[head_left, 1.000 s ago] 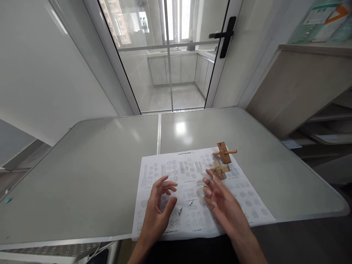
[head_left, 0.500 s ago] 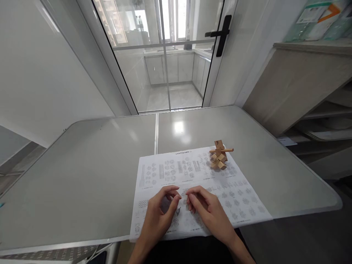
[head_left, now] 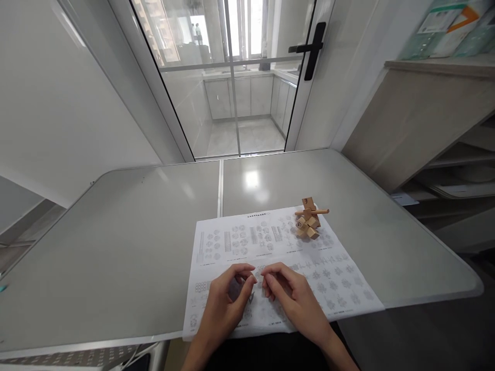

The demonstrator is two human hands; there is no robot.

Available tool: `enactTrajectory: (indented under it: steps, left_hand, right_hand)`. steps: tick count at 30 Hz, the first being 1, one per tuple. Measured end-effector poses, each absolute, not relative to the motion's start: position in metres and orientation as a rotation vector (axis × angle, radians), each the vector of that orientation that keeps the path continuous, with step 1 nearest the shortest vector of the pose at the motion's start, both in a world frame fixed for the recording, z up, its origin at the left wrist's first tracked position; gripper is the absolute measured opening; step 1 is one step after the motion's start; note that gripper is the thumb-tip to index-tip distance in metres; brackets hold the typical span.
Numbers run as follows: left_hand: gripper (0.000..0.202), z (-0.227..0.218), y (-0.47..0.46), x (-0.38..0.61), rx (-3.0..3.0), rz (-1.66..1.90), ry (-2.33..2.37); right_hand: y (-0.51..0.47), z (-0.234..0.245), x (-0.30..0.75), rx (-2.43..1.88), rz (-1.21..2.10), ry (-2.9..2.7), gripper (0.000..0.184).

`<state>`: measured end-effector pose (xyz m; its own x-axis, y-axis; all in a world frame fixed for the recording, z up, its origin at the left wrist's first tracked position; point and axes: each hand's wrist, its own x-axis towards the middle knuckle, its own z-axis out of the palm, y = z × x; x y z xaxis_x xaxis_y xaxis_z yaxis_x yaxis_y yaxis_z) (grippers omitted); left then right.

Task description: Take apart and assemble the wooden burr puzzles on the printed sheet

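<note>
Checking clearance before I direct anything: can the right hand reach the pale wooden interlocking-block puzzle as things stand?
Likely yes: only flat white printed paper shows between the bare right hand and the pale puzzle, though whether that hand holds anything is hidden.

Brown flat wooden piece (head_left: 309,203): single dark mark, E-like, can't confirm. White rectangular paper sheet (head_left: 240,264): printed heading and captions, illegible.

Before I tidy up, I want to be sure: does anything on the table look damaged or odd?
Yes, one thing: a small dark fleck by the left hand stands out on the white printed sheet. It could be a tear or a loose scrap, but it is too small to tell.
</note>
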<state>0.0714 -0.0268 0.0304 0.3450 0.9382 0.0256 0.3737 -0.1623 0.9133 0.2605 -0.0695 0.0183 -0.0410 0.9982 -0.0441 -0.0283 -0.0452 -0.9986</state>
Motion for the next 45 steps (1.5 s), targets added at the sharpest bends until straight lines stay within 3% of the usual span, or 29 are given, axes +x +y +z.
enactTrajectory:
  steps: [45]
  left_hand:
    - [0.022,0.0297,-0.0281,0.0705,1.762,0.783,1.197]
  right_hand:
    - [-0.0672,0.0168,0.2588,-1.22,1.278,-1.224,0.031]
